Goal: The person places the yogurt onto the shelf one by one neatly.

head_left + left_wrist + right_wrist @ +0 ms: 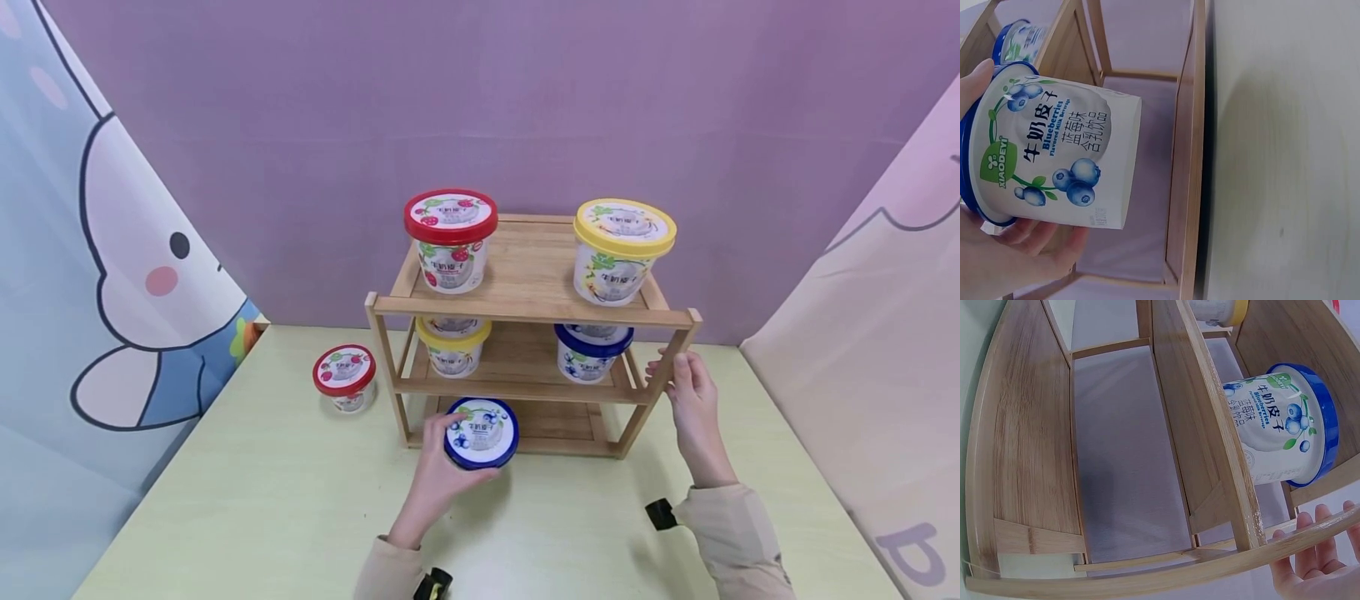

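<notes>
My left hand (442, 471) grips a white milk-drink tub with a blue blueberry lid (482, 433), just in front of the wooden rack's bottom shelf. In the left wrist view the tub (1066, 150) is held near its lid, its base towards the rack, off the table. My right hand (693, 408) holds the right front post of the rack (660, 392), fingers behind it in the right wrist view. A second blue-lidded tub (1279, 425) stands on the middle shelf near that hand; a yellow-lidded tub (453, 350) is at that shelf's left.
On the top shelf stand a red-lidded tub (452, 242) at left and a yellow-lidded tub (622, 250) at right. Another red-lidded tub (345, 379) sits on the pale table (262, 500), left of the rack. A purple cloth (315, 167) hangs behind.
</notes>
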`<state>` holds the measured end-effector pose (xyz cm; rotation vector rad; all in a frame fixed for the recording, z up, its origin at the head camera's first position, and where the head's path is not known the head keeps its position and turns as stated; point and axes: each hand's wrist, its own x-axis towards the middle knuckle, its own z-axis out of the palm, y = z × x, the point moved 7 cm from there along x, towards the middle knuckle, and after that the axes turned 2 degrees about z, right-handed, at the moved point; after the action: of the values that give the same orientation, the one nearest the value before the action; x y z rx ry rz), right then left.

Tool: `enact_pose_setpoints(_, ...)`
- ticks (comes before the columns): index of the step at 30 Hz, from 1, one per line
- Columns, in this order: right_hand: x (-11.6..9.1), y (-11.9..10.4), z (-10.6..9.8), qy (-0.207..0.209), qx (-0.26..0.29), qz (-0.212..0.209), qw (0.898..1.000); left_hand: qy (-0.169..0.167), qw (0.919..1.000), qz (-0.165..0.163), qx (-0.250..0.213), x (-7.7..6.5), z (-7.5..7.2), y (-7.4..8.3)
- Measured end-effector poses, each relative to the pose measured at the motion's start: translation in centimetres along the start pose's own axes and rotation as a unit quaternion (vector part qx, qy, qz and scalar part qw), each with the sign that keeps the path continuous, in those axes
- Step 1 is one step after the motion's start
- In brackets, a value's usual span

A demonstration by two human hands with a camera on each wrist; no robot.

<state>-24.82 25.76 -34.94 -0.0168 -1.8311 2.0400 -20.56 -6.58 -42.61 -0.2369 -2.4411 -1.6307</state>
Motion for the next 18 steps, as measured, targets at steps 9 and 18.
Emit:
enact_pose_setpoints(9, 0.0, 0.1, 0.0, 0.001, 0.003, 0.001, 1.000, -0.025, 0.9996, 0.005, -0.012, 0.6, 2.6, 0.4)
enact_pose_setpoints(18, 0.1, 0.1, -0.1, 0.001, 0.007, -0.002, 1.000, -0.048, 0.9987, 0.000, -0.019, 1.4, 5.2, 1.1)
